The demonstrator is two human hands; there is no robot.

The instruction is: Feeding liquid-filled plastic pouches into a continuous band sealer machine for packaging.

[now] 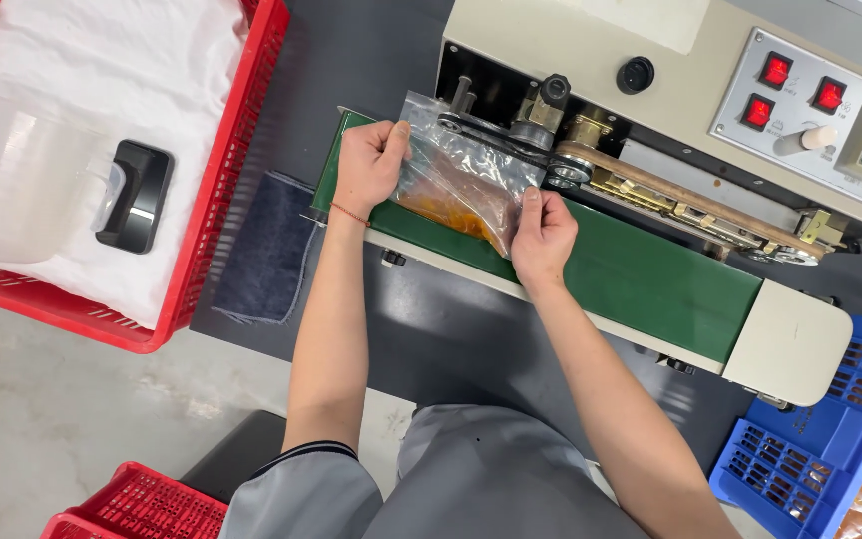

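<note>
My left hand pinches the left edge of the clear bag, thumb on top. My right hand pinches its lower right corner. The bag lies on the green belt, its top edge right at the sealing machine's rollers — not sealed yet, I think. It looks crinkly and see-through, with orange food inside — all bunched low.

At frame centre, our left hand and right hand gripped a clear bag on the green conveyor belt.
</note>
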